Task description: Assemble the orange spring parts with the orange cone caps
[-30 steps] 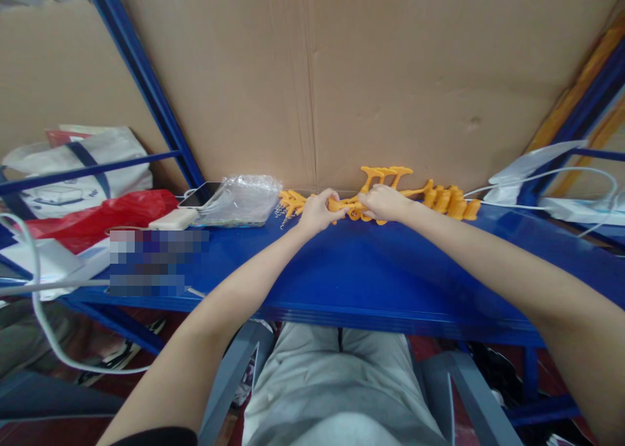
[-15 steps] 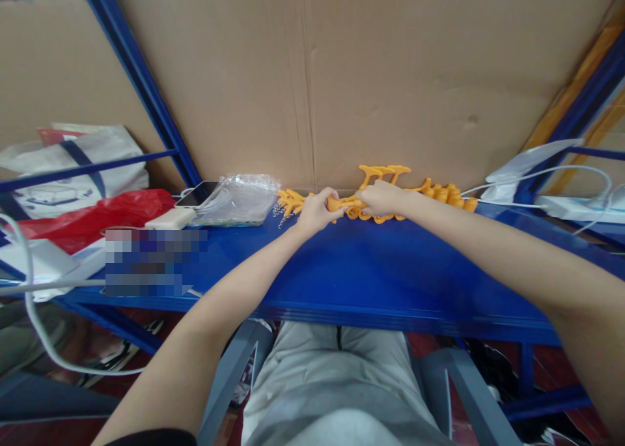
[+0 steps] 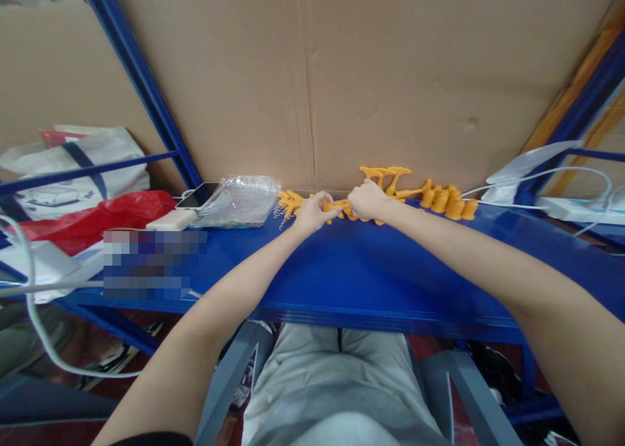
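Landmark: blue shelf (image 3: pixel 371 270), cardboard wall (image 3: pixel 390 75) at its back edge.
L hand (image 3: pixel 312 213): at shelf's back edge, mid; fingers closed round one end of an orange part (image 3: pixel 338 206).
R hand (image 3: pixel 367 200): just beside L, pinching the other end of the same part. Both hands on it, prob. to steady or join pieces; exact grip detail too small to tell.
Orange part: held low over the shelf, against the wall.
Orange row (image 3: pixel 446 201): more pcs standing at the back edge, right of the hands; lined up, likely sorted.
Orange pile w/ chains (image 3: pixel 289 204): left of hands, touching the wall.
Clear bag (image 3: pixel 241 200): farther left on shelf.
Phone (image 3: pixel 199 195): beside bag, cable attached.
Red bag (image 3: pixel 92 217): shelf's left end.
White cable (image 3: pixel 537 179): right end, well apart.
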Available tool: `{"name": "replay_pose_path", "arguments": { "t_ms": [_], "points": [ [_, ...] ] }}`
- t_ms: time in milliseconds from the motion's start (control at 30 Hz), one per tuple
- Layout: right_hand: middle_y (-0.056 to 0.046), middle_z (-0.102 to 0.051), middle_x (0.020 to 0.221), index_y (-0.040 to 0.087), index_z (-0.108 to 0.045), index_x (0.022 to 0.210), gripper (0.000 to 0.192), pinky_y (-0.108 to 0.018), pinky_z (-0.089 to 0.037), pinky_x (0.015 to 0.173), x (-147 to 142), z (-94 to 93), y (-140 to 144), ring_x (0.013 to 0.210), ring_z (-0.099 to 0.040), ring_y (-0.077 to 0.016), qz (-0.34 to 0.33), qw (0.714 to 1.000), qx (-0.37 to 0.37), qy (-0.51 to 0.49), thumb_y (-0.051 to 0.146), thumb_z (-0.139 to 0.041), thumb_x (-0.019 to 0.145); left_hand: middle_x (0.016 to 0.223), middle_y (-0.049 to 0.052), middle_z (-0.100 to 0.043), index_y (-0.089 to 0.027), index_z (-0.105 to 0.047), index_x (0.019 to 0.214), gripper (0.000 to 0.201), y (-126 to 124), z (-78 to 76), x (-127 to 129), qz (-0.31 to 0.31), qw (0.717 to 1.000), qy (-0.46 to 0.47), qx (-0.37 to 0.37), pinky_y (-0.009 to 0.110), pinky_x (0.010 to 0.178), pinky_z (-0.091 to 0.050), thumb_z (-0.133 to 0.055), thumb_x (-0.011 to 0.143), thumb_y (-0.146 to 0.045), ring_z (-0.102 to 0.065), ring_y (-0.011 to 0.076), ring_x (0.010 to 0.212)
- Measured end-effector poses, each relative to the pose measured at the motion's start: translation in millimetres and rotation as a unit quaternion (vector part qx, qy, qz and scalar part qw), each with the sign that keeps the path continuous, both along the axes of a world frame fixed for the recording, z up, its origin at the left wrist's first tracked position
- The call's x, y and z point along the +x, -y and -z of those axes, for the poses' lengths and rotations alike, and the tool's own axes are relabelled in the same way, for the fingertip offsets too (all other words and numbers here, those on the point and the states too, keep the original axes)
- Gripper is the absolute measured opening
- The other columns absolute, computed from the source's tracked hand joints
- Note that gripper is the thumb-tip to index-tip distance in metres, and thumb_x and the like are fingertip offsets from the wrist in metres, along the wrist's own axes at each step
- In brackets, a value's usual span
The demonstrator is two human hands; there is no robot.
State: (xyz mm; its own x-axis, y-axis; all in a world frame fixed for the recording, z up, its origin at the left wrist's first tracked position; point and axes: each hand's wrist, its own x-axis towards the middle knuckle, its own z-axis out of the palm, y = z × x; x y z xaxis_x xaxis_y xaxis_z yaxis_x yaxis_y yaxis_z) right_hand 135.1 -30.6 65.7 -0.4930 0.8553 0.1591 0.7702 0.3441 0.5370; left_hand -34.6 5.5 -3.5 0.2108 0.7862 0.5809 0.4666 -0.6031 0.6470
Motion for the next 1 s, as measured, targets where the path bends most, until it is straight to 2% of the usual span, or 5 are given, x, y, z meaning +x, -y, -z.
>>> {"name": "replay_pose_path", "arguments": {
  "t_ms": [233,500,667,767,1000],
  "points": [
    [-0.023,-0.079,0.103,0.006,-0.080,0.115,0.040,-0.033,-0.051,0.072,1.2,-12.1,-1.1,0.093,-0.077,-0.0321,0.029,0.996,-0.081,-0.029,0.020,-0.062,0.082,0.051,-0.011,-0.044,-0.022,-0.058,0.084,0.030,1.5,-1.0,0.5,-0.028,0.993,-0.067,0.089,0.021,0.054,-0.031,-0.084,0.079,-0.035,-0.046,0.0091,0.048],
    [-0.015,-0.078,0.074,0.007,-0.083,0.093,0.027,-0.030,-0.048,0.061,2.3,-16.5,-13.7,0.066,-0.072,-0.0231,0.074,0.974,-0.207,-0.054,0.018,-0.059,0.085,0.058,-0.009,-0.055,-0.022,-0.057,0.088,0.029,4.9,-5.9,1.7,-0.029,0.987,-0.110,0.114,0.022,0.062,-0.039,-0.083,0.080,-0.032,-0.056,0.0118,0.058],
    [-0.021,-0.080,0.099,0.009,-0.080,0.113,0.034,-0.033,-0.053,0.070,2.6,-9.6,-10.7,0.086,-0.077,-0.0288,0.052,0.990,-0.116,-0.058,0.024,-0.064,0.088,0.055,-0.009,-0.053,-0.020,-0.057,0.082,0.030,2.3,-5.7,3.2,-0.012,0.996,-0.066,0.063,0.021,0.057,-0.037,-0.084,0.078,-0.031,-0.052,0.0099,0.052],
    [-0.022,-0.079,0.103,0.009,-0.078,0.121,0.039,-0.035,-0.055,0.078,1.5,-6.6,-8.4,0.094,-0.077,-0.0317,0.036,0.995,-0.075,-0.056,0.022,-0.066,0.086,0.054,-0.007,-0.055,-0.020,-0.057,0.081,0.030,-0.3,-3.5,2.1,-0.007,0.998,-0.038,0.042,0.021,0.054,-0.036,-0.084,0.079,-0.032,-0.053,0.0098,0.050],
    [-0.022,-0.079,0.101,0.008,-0.080,0.118,0.039,-0.035,-0.055,0.075,-0.8,-8.4,-11.0,0.093,-0.077,-0.0327,0.046,0.993,-0.088,-0.058,0.023,-0.065,0.084,0.054,-0.009,-0.055,-0.021,-0.056,0.089,0.032,-2.7,-1.6,-1.4,0.013,0.998,-0.042,0.039,0.020,0.053,-0.037,-0.083,0.082,-0.038,-0.056,0.0102,0.048]
  ]
}}
